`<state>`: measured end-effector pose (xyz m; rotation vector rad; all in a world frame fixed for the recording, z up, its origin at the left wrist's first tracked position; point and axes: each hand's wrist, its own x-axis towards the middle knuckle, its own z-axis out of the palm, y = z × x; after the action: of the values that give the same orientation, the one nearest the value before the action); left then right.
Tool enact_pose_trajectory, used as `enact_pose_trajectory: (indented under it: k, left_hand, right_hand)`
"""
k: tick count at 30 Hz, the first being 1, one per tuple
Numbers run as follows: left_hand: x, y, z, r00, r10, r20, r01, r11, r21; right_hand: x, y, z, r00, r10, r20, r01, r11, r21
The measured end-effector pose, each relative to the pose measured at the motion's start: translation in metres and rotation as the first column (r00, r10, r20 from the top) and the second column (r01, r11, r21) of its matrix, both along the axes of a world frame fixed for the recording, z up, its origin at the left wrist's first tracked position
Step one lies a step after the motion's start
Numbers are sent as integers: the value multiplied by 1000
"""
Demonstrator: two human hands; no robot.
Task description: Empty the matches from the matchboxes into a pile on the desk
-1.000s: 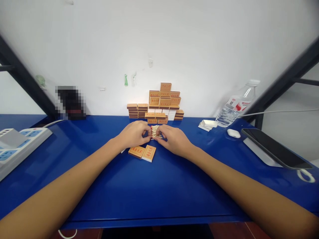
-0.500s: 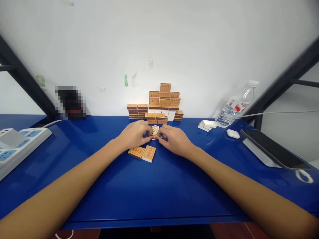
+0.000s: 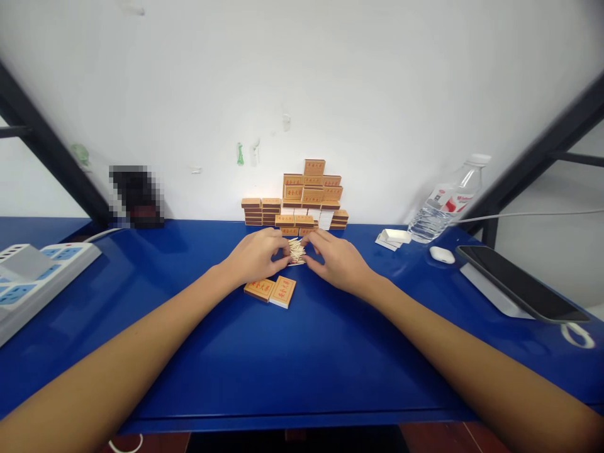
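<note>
A small heap of wooden matches [image 3: 297, 250] lies on the blue table between my two hands. At its left side, my left hand [image 3: 259, 253] is curved, with thumb and forefinger apart and their tips at the matches. On the right, my right hand [image 3: 337, 259] curves toward the heap with its thumb and forefinger spread. Just nearer to me lie two yellow matchboxes, a left one [image 3: 259, 289] partly beneath my left hand's edge and a right one [image 3: 283, 291] set at an angle. Behind the heap rises a stepped stack of matchboxes [image 3: 313, 181].
White box pieces [image 3: 394, 237] lie at the right, near a leaning water bottle [image 3: 446, 200], a white earphone case [image 3: 442, 254] and a phone [image 3: 519, 280] on a stand. A power strip [image 3: 70, 253] sits at the left. The wall [image 3: 377, 94] closes off the back.
My right thumb and forefinger have parted more, showing more of the matches. My left hand keeps nearly the same place. The whole view has shifted very slightly.
</note>
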<state>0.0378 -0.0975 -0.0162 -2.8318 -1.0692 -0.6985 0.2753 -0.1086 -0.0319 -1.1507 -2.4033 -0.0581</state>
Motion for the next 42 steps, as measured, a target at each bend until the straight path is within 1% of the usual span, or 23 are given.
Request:
enact_pose_trajectory:
  k: [2, 6, 11, 15, 20, 26, 32, 36, 40, 42]
  left_hand:
    - [0, -1, 0, 1000, 6, 16, -6, 1000, 0]
    - [2, -1, -1, 1000, 24, -11, -24, 999, 37]
    - [3, -1, -4, 999, 40, -4, -40, 996, 78]
    - [3, -1, -5, 1000, 32, 3, -32, 994, 101]
    - [3, 1, -5, 1000, 8, 9, -9, 985, 171]
    - [2, 2, -6, 999, -38, -2, 38, 991, 131]
    - [3, 2, -5, 998, -55, -21, 57, 990, 130]
    - [5, -1, -4, 999, -42, -28, 45, 990, 136]
    - [6, -1, -4, 999, -29, -27, 32, 990, 135]
    - [6, -1, -5, 999, -18, -32, 22, 989, 147]
  right_hand:
    - [0, 0, -1, 1000, -1, 31, 1, 1000, 4]
    - [-1, 1, -3, 995, -28, 94, 28, 1000, 3]
    - [-4, 0, -5, 998, 2, 60, -2, 1000, -13]
    - [-4, 0, -5, 999, 14, 30, -13, 1000, -20]
    - [0, 2, -4, 1000, 12, 4, -12, 1000, -4]
    - [1, 1, -3, 998, 10, 60, -8, 1000, -24]
    - [2, 2, -2, 999, -12, 43, 14, 1000, -27]
    - [0, 0, -1, 999, -44, 27, 44, 999, -20]
    - [-2, -1, -2, 993, -98, 64, 99, 995, -16]
    - [-3, -1, -3, 992, -103, 76, 105, 994, -27]
